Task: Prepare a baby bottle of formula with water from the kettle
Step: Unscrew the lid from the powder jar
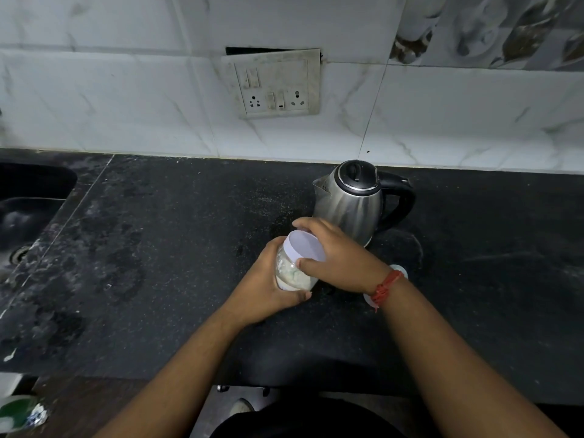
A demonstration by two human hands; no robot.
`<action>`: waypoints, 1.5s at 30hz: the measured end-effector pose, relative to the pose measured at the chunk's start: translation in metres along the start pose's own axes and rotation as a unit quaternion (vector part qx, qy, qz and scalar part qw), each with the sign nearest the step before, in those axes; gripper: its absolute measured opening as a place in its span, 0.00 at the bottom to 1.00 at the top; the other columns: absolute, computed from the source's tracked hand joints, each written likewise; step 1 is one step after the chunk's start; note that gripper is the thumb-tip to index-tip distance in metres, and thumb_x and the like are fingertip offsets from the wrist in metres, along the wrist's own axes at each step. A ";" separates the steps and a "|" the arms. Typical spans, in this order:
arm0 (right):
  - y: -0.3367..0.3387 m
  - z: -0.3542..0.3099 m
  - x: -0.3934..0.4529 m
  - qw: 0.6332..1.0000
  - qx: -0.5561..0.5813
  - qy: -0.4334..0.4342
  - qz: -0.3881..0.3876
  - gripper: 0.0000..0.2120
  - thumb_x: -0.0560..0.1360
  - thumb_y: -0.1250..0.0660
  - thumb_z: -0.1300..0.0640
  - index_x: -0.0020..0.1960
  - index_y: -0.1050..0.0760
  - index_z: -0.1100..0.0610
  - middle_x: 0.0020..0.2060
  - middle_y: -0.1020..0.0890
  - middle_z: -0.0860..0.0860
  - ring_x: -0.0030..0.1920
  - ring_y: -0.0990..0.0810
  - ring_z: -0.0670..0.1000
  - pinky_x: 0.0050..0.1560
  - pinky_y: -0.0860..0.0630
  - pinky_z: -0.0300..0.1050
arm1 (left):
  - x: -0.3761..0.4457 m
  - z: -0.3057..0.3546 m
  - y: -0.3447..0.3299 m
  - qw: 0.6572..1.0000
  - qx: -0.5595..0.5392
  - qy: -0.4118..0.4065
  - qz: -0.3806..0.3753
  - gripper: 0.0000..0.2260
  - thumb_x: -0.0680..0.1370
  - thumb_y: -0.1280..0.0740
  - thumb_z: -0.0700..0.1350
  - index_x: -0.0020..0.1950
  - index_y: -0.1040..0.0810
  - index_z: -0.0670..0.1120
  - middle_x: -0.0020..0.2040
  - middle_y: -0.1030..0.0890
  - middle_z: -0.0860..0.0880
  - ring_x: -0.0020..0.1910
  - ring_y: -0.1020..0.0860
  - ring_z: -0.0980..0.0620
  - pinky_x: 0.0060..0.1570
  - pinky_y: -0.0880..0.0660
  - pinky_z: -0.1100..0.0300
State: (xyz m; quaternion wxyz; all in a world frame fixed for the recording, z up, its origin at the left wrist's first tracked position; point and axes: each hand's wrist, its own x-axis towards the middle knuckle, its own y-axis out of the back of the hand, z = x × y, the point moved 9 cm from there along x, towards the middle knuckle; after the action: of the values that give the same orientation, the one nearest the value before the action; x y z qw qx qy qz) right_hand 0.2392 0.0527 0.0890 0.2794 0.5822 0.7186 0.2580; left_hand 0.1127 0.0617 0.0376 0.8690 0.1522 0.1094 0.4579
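A clear jar of white formula powder [290,273] with a pale lilac lid [304,246] is held tilted above the black counter [158,248]. My left hand [265,292] wraps around the jar's body from the left. My right hand [338,254] grips the lid from the right, fingers around its rim. Just behind them stands a steel kettle [350,203] with a black lid and handle. A whitish object [399,270] peeks out from under my right wrist; it is mostly hidden and I cannot tell what it is.
A dark sink [28,210] is set into the counter at the left. A switch and socket panel [275,85] hangs on the tiled wall behind. A green and white item [19,412] lies at the bottom left corner.
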 end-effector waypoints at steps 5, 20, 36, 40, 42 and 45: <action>0.002 0.003 0.002 0.999 -0.021 -0.008 0.026 0.36 0.76 0.30 0.40 0.78 0.40 0.50 0.75 0.34 0.47 0.74 0.35 0.47 0.73 0.35 0.47 | 0.002 -0.001 0.001 1.000 0.013 -0.006 0.001 0.41 0.67 0.17 0.45 0.68 0.38 0.68 0.66 0.26 0.57 0.63 0.23 0.59 0.57 0.22 0.62; 0.024 0.015 0.005 0.989 0.092 -0.018 0.118 0.30 0.75 0.28 0.53 0.74 0.33 0.41 0.63 0.32 0.47 0.66 0.31 0.46 0.69 0.32 0.43 | -0.001 -0.035 0.019 0.997 0.007 0.031 0.073 0.44 0.61 0.18 0.55 0.70 0.39 0.69 0.70 0.31 0.56 0.72 0.32 0.54 0.71 0.29 0.48; -0.086 0.099 -0.021 0.981 -0.031 -0.138 0.129 0.23 0.68 0.21 0.53 0.53 0.32 0.58 0.53 0.28 0.51 0.52 0.24 0.55 0.48 0.32 0.41 | -0.024 -0.108 0.042 0.979 -0.038 0.113 0.163 0.39 0.67 0.18 0.36 0.69 0.38 0.52 0.64 0.27 0.58 0.57 0.26 0.73 0.54 0.31 0.77; -0.097 0.108 -0.025 0.980 -0.069 -0.150 0.108 0.23 0.70 0.22 0.56 0.57 0.28 0.63 0.57 0.24 0.57 0.59 0.24 0.58 0.57 0.32 0.43 | -0.026 -0.113 0.044 0.981 -0.025 0.111 0.160 0.39 0.68 0.18 0.35 0.68 0.39 0.52 0.63 0.28 0.60 0.57 0.27 0.75 0.53 0.32 0.79; -0.100 0.114 -0.027 0.979 -0.087 -0.154 0.097 0.24 0.70 0.23 0.55 0.60 0.28 0.64 0.60 0.24 0.58 0.63 0.26 0.59 0.63 0.31 0.45 | -0.028 -0.116 0.044 0.982 -0.018 0.110 0.153 0.41 0.67 0.18 0.35 0.69 0.40 0.53 0.64 0.28 0.60 0.58 0.28 0.75 0.55 0.33 0.79; -0.102 0.118 -0.029 0.979 -0.095 -0.161 0.079 0.31 0.72 0.23 0.53 0.68 0.30 0.64 0.69 0.28 0.59 0.72 0.31 0.60 0.73 0.39 0.43 | -0.031 -0.120 0.045 0.984 -0.009 0.105 0.144 0.42 0.67 0.18 0.36 0.69 0.41 0.57 0.66 0.29 0.59 0.62 0.29 0.74 0.59 0.34 0.78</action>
State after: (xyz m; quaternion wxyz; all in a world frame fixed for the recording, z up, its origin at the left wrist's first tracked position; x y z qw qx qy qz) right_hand 0.2557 0.0107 -0.0630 0.4241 0.6420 0.5882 0.2488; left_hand 0.0219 0.0795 -0.0563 0.7791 0.1099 0.1733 0.5923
